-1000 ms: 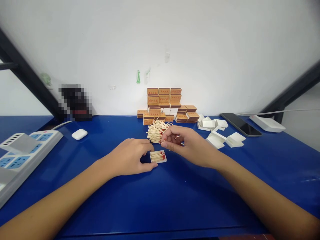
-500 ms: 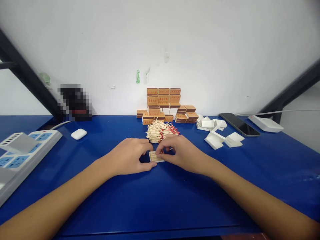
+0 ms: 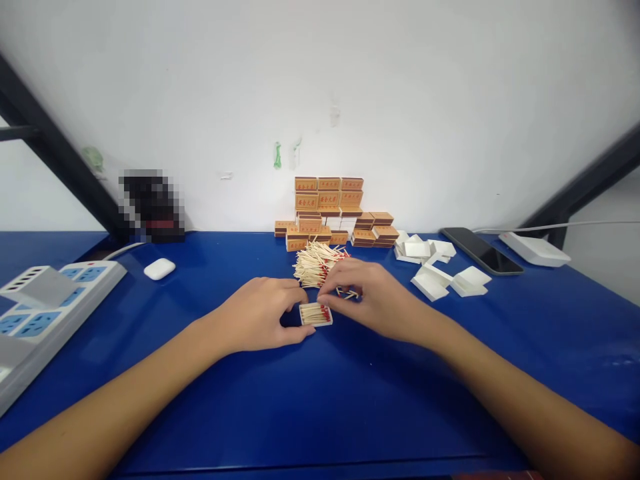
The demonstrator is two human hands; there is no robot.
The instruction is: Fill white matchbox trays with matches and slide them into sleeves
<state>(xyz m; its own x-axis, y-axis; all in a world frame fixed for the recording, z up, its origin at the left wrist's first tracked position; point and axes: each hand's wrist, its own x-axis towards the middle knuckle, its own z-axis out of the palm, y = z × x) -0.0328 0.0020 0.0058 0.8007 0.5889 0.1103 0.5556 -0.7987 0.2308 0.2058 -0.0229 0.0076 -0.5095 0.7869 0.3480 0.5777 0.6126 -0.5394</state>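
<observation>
A small white matchbox tray (image 3: 316,314), partly filled with red-tipped matches, lies on the blue table (image 3: 320,393). My left hand (image 3: 263,315) curls round the tray's left end, thumb and fingers steadying it. My right hand (image 3: 374,297) hovers just right of the tray with its fingers pinched on a few matches. Behind both hands lies a loose pile of matches (image 3: 317,261).
Stacked orange matchboxes (image 3: 330,210) stand against the wall. Several empty white trays (image 3: 437,267) lie to the right, then a phone (image 3: 481,250) and a white box (image 3: 535,248). On the left are a white earbud case (image 3: 159,268) and a power strip (image 3: 47,307).
My right hand came down over the tray from the pile, then lifted back a little to the right, uncovering the matches in the tray. My left hand stayed put.
</observation>
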